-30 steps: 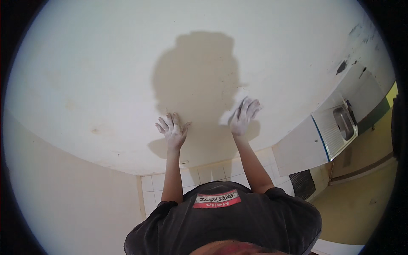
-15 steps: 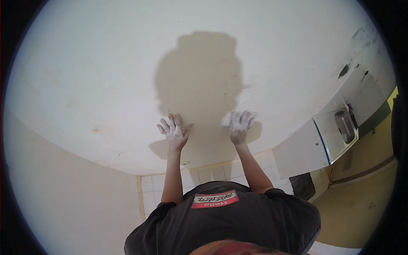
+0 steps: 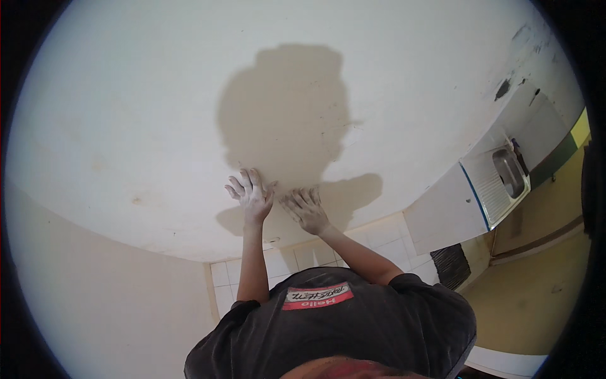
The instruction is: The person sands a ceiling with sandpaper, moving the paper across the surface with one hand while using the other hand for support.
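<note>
In front of me rises a white wall (image 3: 158,95) with faint stains and small marks. My left hand (image 3: 254,201), dusted with white powder, rests against it with fingers spread and nothing in its grip. My right hand (image 3: 307,211), just as powdery, lies flat on the wall close to the left one, fingers stretched out and slanting up to the left. Whether something thin sits under the right palm, I cannot tell. The shadow of my head (image 3: 284,101) falls on the wall above both hands.
A metal sink (image 3: 508,172) with a ribbed drainboard stands on the right, above a white cabinet panel (image 3: 445,208). Pale tiles (image 3: 278,262) run along below the wall. A black ridged piece (image 3: 450,266) is beneath the cabinet. A side wall (image 3: 113,284) closes the left.
My right hand has swept left and slightly down across the wall, toward the left hand. A pale patch beside the right hand earlier no longer shows. The left hand stays nearly in place.
</note>
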A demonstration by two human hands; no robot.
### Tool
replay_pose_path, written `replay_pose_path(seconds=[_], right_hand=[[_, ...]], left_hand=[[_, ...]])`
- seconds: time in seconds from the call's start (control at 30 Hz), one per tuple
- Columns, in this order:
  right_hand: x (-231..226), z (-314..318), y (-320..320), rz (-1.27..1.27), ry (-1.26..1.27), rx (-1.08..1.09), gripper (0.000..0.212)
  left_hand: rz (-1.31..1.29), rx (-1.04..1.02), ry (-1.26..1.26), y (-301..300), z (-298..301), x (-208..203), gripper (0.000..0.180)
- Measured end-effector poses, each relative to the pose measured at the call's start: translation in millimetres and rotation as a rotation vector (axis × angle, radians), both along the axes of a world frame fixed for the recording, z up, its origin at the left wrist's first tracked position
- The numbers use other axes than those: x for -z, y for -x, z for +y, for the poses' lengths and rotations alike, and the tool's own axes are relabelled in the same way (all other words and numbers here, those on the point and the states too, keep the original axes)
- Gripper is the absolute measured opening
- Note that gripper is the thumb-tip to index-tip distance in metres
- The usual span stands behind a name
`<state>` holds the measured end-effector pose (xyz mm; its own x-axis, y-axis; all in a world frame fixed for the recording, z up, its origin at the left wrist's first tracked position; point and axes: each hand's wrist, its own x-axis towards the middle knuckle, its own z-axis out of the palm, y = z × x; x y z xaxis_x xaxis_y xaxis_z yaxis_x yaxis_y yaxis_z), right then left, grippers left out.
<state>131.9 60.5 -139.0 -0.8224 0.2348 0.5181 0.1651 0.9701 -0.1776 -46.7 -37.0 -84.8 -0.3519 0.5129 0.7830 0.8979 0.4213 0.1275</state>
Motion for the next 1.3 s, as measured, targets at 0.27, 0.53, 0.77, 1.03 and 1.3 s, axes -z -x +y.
replay_pose_path(seconds=[0.27, 0.53, 0.77, 1.03, 1.3], right_hand=[[-13, -21, -29, 0.002, 0.552, -0.059, 0.038], [-7, -42, -36, 0.04, 1.662, -0.222, 0.025], [-74, -21, -25, 0.437, 0.145, 0.031, 0.039], [-192, 68, 46, 0.484, -0.542, 0.12, 0.054], [-186, 76, 64, 0.607, -0.714, 0.115, 0.049]], left_hand=[[-0.221, 0.199, 0.059, -45, -46, 8, 0.079], [-1.924, 0.723, -0.228, -121, -85, 74, 0.055], [-1.122, 0.495, -0.194, -107, -114, 21, 0.042], [0.073, 0.111, -0.118, -24, -86, -99, 0.061], [0.251, 0.101, 0.006, 35, -40, -55, 0.063]])
